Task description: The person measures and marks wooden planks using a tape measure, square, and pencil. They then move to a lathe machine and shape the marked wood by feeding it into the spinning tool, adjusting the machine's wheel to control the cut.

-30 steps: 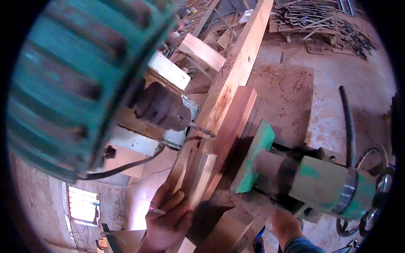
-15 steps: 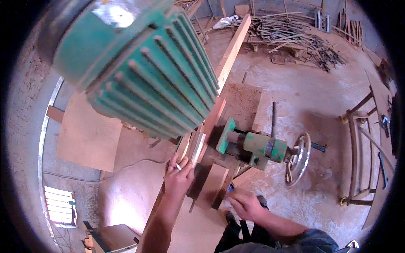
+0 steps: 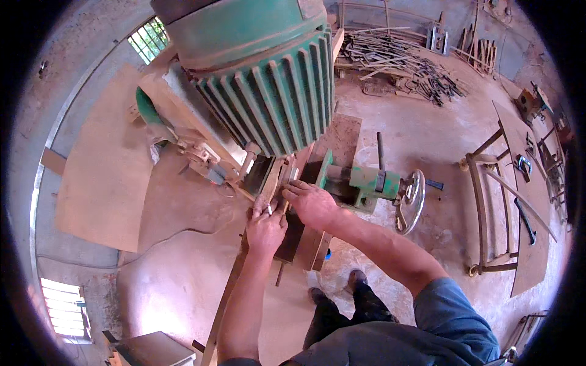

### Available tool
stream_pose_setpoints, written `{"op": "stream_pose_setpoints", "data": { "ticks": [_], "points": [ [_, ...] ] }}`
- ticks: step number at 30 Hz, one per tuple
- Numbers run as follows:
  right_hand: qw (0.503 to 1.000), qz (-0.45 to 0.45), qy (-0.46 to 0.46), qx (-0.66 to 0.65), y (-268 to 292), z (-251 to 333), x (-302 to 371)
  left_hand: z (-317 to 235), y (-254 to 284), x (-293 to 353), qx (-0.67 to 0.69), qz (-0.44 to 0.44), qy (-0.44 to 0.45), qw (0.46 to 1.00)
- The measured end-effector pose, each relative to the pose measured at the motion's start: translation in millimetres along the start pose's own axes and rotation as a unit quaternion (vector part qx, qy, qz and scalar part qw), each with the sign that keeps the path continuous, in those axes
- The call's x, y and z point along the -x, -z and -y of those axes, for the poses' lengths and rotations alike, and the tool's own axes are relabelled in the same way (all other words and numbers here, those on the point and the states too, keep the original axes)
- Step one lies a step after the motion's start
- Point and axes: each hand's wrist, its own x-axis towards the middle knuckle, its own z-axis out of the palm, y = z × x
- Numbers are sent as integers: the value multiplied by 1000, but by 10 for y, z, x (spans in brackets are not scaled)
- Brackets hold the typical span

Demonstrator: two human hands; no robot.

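Head view, hands [image 3: 267,233] on wood [image 3: 273,181], dusty floor [image 3: 415,146]

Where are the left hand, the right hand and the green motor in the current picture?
Left hand [image 3: 267,234]: head view, on the back of the hand.
Right hand [image 3: 314,206]: head view, on the back of the hand.
Green motor [image 3: 268,91]: head view, on the ribbed housing.
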Motion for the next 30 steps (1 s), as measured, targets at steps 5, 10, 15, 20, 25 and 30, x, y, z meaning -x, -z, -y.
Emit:
{"op": "stream_pose_setpoints", "data": {
  "ticks": [5,10,15,20,25,30],
  "points": [
    [999,4,9,52,-34,173,-104,40,-1,97,25,21,43,999],
    [997,47,2,58,-127,103,-203,-112,289,294,40,51,96,993],
    [995,96,-3,35,-76,-39,-266,-448,1036,1345,33,2,166,986],
    [997,69,23,15,-269,-124,-243,-681,1650,2987,-36,-31,404,913],
    [999,38,31,-6,-212,-69,-222,-914,1805,3802,16,-136,667,732],
    [998,63,2,-28,-247,-127,-244,-838,1582,3544,159,-226,641,716]
  ]
}}
